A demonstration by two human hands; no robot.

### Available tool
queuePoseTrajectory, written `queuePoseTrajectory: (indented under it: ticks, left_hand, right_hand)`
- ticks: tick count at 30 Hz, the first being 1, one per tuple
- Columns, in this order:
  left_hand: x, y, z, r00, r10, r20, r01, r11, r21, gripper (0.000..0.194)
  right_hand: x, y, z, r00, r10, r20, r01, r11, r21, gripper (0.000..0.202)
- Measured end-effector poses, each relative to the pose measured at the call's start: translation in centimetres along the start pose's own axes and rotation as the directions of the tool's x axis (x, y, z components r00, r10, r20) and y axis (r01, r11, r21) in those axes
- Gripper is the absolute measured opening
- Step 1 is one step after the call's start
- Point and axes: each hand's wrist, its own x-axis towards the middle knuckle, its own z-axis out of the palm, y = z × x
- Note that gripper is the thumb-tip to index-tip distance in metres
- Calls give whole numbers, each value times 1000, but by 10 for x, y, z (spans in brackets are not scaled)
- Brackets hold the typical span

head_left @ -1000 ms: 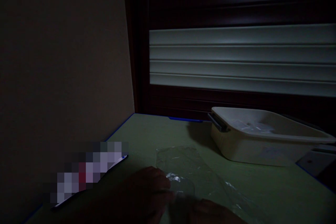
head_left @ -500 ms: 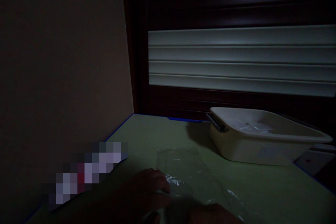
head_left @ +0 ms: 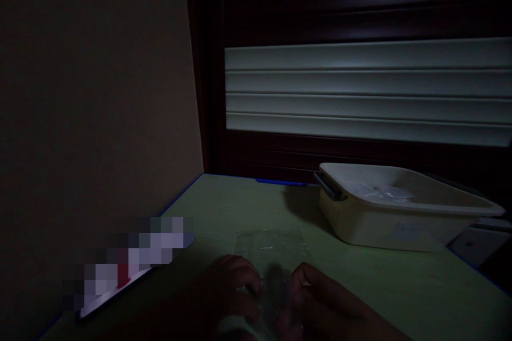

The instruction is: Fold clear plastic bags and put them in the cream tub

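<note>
A clear plastic bag (head_left: 272, 242) lies on the greenish tabletop at the bottom middle, its far part flat and its near part bunched between my hands. On its left side, my left hand (head_left: 232, 287) has its fingers curled onto the plastic. My right hand (head_left: 320, 298) is closed at the bag's right side, thumb and fingers pinching the film. Dim light hides the near end of the bag and the lower fingers. Whether anything is inside the bag, I cannot tell.
A cream plastic bin (head_left: 384, 229) with a dark handle stands at the right, with clear plastic packets (head_left: 380, 192) inside. A blurred-out flat object (head_left: 136, 261) lies along the left table edge. Behind are a wall (head_left: 100, 90) and a panel with pale slats (head_left: 360, 85).
My right hand has come up into fuller view and gripped the bag's right side. The plastic that spread to the right is drawn in between my hands. My left hand has barely moved.
</note>
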Motion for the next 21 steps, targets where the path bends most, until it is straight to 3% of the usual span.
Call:
queuePoseTrajectory:
  ticks: [2, 8, 11, 15, 21]
  left_hand:
    - [1, 0, -1, 1000, 3, -2, -3, 999, -42, 13]
    - [4, 3, -5, 1000, -11, -14, 10, 998, -69, 13]
    - [6, -1, 2, 1000, -20, 4, 20, 1000, -21, 6]
    - [7, -6, 11, 991, -126, 33, 127, 992, -7, 19]
    - [6, 2, 0, 997, -81, -8, 80, 995, -64, 13]
  right_hand:
    - [1, 1, -2, 1000, 7, -12, -7, 1000, -7, 44]
    - [-5, -15, 3, 991, -13, -133, -19, 970, -241, 46]
    - [-7, -21, 5, 994, -53, -92, 22, 952, -307, 52]
    - [-5, -16, 2, 996, -88, 16, 87, 906, -415, 49]
    - [1, -5, -6, 995, -96, 2, 76, 779, -622, 30]
